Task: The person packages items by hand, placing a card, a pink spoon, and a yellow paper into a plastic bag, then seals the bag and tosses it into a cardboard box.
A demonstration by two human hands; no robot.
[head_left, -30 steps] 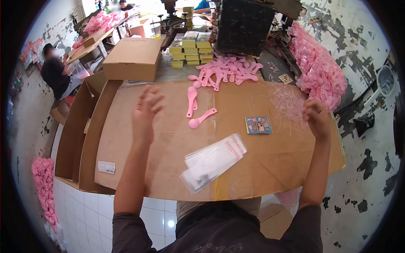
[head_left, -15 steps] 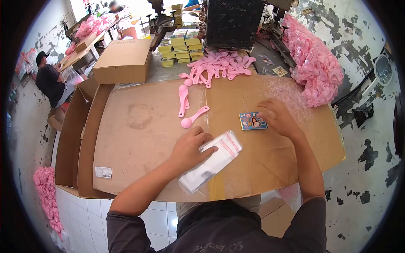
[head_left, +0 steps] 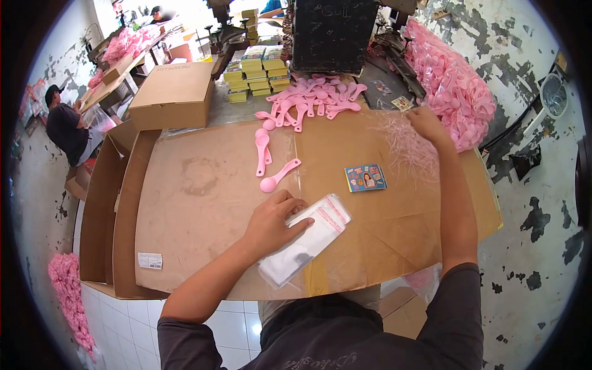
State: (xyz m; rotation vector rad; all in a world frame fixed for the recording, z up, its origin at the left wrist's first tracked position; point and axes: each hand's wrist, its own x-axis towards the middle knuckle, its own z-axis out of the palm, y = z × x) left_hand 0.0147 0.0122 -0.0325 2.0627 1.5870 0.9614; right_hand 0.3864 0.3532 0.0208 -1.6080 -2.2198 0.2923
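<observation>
My left hand rests on a stack of clear plastic bags with red-striped edges, its thumb on top and fingers curled at the upper side. My right hand is stretched to the far right, beside thin pink strips and near a small printed card; what its fingers hold, if anything, is hidden. A blue printed card stack lies between the hands on the cardboard. Pink spoons lie beyond my left hand, with a larger pile of spoons farther back.
Stacks of cards and a black box stand at the back. A closed carton is back left, above an open carton. Bagged pink spoons bulge at the right. A person sits at far left.
My right hand has left the blue card stack and moved away to the back right. My left hand stays on the bags. The view has shifted slightly.
</observation>
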